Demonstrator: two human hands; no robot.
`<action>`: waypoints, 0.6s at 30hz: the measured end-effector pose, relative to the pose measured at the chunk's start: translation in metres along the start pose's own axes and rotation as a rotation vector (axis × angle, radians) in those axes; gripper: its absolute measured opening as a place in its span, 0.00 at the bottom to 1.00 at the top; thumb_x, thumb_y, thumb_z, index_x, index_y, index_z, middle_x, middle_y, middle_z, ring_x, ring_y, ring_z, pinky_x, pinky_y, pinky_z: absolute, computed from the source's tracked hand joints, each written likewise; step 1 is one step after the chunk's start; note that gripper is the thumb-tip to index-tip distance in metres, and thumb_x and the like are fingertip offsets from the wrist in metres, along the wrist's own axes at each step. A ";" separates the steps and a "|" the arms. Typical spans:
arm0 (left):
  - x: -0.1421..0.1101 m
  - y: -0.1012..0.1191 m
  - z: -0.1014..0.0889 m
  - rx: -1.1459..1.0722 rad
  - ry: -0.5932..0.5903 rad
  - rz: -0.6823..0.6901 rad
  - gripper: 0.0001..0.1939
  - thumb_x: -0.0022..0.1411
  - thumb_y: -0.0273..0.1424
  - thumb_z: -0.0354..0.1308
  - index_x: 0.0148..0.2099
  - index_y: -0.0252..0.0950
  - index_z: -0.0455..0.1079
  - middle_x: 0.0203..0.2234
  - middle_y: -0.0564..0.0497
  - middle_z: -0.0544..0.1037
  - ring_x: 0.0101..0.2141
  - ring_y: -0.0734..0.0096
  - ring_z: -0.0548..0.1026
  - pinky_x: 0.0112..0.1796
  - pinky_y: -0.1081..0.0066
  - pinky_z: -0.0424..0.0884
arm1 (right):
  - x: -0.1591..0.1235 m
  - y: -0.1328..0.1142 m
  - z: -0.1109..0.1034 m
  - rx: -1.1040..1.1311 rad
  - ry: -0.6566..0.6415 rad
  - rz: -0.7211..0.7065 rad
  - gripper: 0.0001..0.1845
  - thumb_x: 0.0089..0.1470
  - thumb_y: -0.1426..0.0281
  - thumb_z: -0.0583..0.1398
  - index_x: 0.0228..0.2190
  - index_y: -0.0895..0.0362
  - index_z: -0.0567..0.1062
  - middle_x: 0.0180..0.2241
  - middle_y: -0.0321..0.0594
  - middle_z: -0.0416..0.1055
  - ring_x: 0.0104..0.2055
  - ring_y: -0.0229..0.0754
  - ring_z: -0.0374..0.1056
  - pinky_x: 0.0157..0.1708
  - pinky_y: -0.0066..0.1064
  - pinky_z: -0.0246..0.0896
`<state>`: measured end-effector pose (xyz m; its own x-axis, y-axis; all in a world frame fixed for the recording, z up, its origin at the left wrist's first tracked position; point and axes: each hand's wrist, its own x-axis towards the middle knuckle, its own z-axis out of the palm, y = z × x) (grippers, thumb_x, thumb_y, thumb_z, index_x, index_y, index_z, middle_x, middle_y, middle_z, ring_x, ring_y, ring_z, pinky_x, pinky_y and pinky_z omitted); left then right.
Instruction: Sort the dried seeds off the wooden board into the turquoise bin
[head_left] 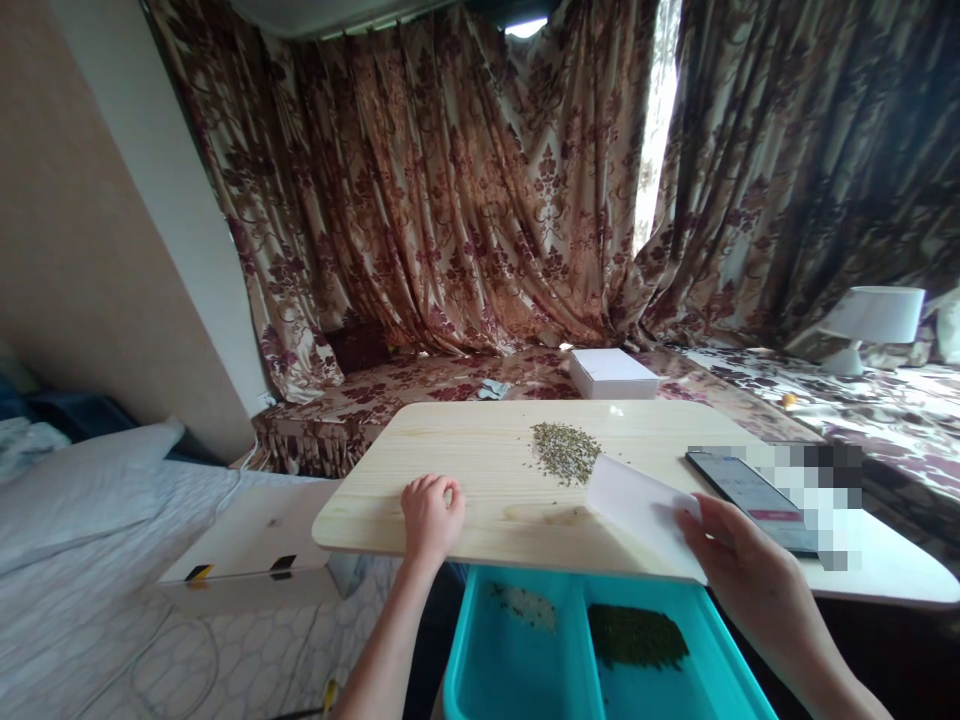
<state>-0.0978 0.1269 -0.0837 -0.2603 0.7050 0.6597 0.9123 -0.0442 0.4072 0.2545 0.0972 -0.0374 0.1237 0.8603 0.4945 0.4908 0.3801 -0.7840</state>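
Observation:
My right hand (757,560) grips a stiff white sheet of paper (645,505), held at a slant over the table. Its far corner meets the near right side of a loose heap of small greenish-brown seeds or grains (564,452); their exact kind is unclear. Resting near the table's front left edge, my left hand (433,510) is curled into a loose fist with nothing visible in it. Below the front edge sits a turquoise two-part tray (577,640). Pale grains (529,606) lie in its left compartment, and a dark green pile (637,635) lies in the right one.
A tablet (750,500) lies on the right of the light wooden table (465,450), beside a blurred patch. Behind stands a white box (613,372). A larger white box (255,540) rests on the bed at left. A white lamp (874,320) stands far right.

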 end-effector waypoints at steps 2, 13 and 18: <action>0.000 0.000 0.000 -0.001 -0.003 -0.004 0.10 0.57 0.28 0.52 0.28 0.41 0.73 0.30 0.49 0.78 0.38 0.59 0.73 0.45 0.62 0.63 | -0.010 -0.006 -0.001 -0.078 0.030 0.000 0.22 0.51 0.48 0.57 0.38 0.51 0.73 0.35 0.48 0.80 0.32 0.52 0.77 0.32 0.40 0.74; 0.000 0.002 0.000 -0.015 0.014 0.005 0.09 0.56 0.26 0.52 0.28 0.41 0.72 0.29 0.50 0.77 0.37 0.60 0.73 0.44 0.63 0.64 | -0.022 -0.033 0.003 -0.442 -0.081 -0.202 0.18 0.55 0.54 0.52 0.40 0.47 0.75 0.22 0.40 0.79 0.19 0.50 0.74 0.16 0.35 0.62; 0.000 0.002 0.000 -0.018 0.024 0.013 0.09 0.56 0.26 0.52 0.28 0.40 0.72 0.29 0.49 0.77 0.37 0.60 0.73 0.43 0.62 0.64 | -0.024 -0.043 0.017 -0.487 -0.112 -0.258 0.19 0.56 0.58 0.50 0.41 0.48 0.76 0.21 0.40 0.78 0.17 0.50 0.72 0.17 0.36 0.63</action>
<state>-0.0960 0.1267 -0.0823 -0.2566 0.6870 0.6798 0.9098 -0.0658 0.4099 0.2155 0.0659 -0.0225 -0.1328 0.8012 0.5834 0.8378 0.4052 -0.3659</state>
